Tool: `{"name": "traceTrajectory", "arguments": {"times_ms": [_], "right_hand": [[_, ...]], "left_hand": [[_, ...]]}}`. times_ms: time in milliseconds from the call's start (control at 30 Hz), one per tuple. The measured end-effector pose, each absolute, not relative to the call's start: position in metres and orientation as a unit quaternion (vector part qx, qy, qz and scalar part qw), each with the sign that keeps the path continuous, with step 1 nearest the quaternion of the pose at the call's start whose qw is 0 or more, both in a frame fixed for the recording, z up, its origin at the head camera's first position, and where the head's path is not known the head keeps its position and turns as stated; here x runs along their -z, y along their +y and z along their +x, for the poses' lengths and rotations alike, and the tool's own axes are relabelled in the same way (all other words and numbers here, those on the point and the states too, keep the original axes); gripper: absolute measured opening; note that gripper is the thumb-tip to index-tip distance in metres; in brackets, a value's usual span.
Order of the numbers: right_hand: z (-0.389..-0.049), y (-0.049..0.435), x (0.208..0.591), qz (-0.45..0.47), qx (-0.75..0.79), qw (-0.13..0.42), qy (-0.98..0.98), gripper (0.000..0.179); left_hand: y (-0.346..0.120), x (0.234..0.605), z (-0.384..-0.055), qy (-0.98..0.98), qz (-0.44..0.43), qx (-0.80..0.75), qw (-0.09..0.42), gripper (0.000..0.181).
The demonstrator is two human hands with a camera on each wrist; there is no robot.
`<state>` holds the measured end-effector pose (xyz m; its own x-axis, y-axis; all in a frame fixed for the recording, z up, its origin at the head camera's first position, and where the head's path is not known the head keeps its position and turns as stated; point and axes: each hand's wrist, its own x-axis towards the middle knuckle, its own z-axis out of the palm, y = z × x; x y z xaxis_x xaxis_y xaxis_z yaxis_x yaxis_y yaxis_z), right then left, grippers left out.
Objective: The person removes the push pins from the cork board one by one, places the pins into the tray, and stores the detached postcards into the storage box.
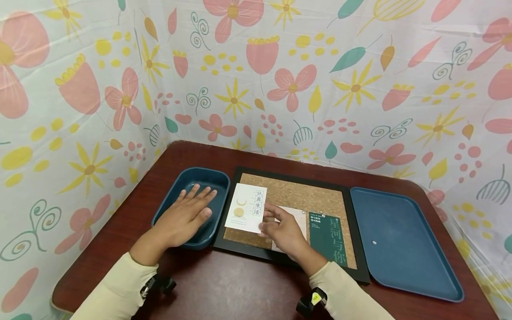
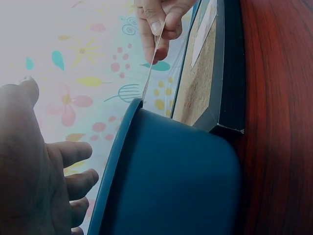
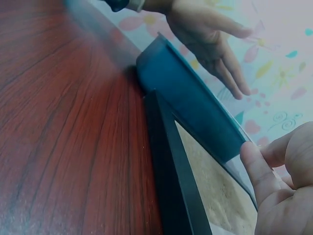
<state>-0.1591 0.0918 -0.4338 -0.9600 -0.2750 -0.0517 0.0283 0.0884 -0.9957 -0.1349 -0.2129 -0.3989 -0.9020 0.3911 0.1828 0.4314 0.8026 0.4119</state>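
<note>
Pinching the white postcard (image 1: 246, 206) by its near right edge, the right hand (image 1: 282, 229) held it over the left part of the black-framed corkboard (image 1: 294, 189). The thumb and fingers of that hand were clamped on the card, the printed face turned up. Thin and edge-on in the left wrist view, it looked like light, fairly stiff cardstock that would bend or crease under a hard squeeze; the glossiness could not be judged. A gentle pinch at a margin, clear of the printing, seemed the best hold.

The left hand (image 1: 182, 220) hovered above the deep blue bin (image 1: 210, 178), its fingers straight, spread apart and holding nothing.

Farther right on the board, a pale pink card (image 1: 301, 218), partly behind the right hand, lay beside a dark green card (image 1: 324, 238), with small shiny pins (image 1: 322, 215) near their far edges. A shallow blue tray (image 1: 404, 249) sat right of the frame, bearing one small shiny stud (image 1: 374, 242). All rested on a reddish-brown wood-grain bench (image 1: 204, 284) with rounded far corners. White floral curtains (image 1: 256, 111) enclosed the left and far sides.
</note>
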Motion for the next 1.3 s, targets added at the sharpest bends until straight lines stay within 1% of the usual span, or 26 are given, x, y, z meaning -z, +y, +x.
{"name": "traceTrajectory", "arguments": {"times_ms": [500, 767, 1000, 1300], "right_hand": [[-0.159, 0.083, 0.433, -0.091, 0.683, 0.116, 0.716, 0.065], [-0.157, 0.079, 0.433, -0.106, 0.68, 0.12, 0.716, 0.065], [-0.157, 0.075, 0.432, -0.102, 0.684, 0.123, 0.712, 0.067], [-0.156, 0.07, 0.433, -0.111, 0.691, 0.124, 0.704, 0.066]], "left_hand": [[-0.224, 0.398, -0.136, -0.951, -0.194, 0.234, 0.054, 0.059], [-0.229, 0.392, -0.136, -0.951, -0.182, 0.237, 0.073, 0.058], [-0.233, 0.388, -0.136, -0.951, -0.177, 0.244, 0.063, 0.06], [-0.241, 0.39, -0.137, -0.95, -0.166, 0.257, 0.067, 0.058]]}}
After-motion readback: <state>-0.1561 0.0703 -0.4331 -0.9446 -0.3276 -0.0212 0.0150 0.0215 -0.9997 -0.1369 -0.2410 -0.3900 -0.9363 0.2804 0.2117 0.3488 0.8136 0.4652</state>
